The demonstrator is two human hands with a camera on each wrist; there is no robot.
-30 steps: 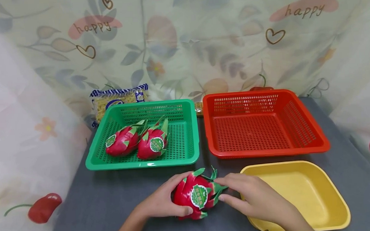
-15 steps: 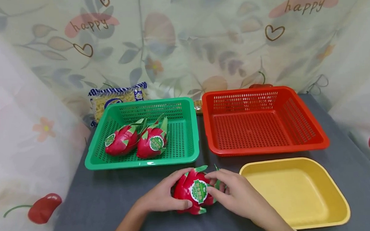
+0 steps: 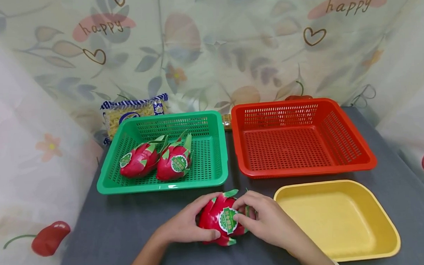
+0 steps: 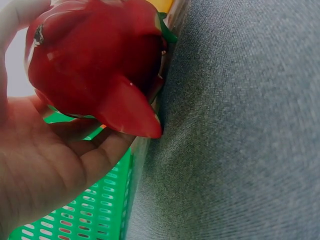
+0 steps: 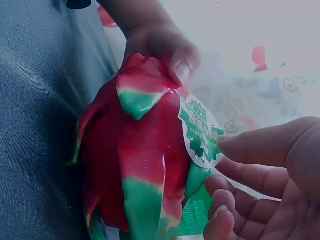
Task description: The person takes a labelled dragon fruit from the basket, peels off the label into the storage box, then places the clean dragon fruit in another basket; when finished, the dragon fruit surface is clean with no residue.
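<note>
My left hand (image 3: 193,223) grips a glossy red dragon fruit (image 3: 210,220) with green-tipped scales from its left side, over the grey table. On its face is a round white-and-green sticker (image 3: 227,221). My right hand (image 3: 265,220) is at the sticker's right edge; in the right wrist view its thumb and forefinger pinch the edge of the sticker (image 5: 197,131). The other right fingers curl loosely below. The left wrist view shows the left palm (image 4: 45,165) behind the dragon fruit (image 4: 90,60). The fruit's leafy end is mostly hidden behind the right hand.
A green basket (image 3: 213,183) behind the left hand holds two more stickered dragon fruits (image 3: 173,163). Beside it stands a red basket (image 3: 304,171), with a yellow tub (image 3: 341,217) in front. A pasta bag (image 3: 134,110) leans behind the green basket.
My right hand has moved left from the leafy end of the dragon fruit to the sticker's edge, its thumb and forefinger drawing together. The left hand keeps its grip.
</note>
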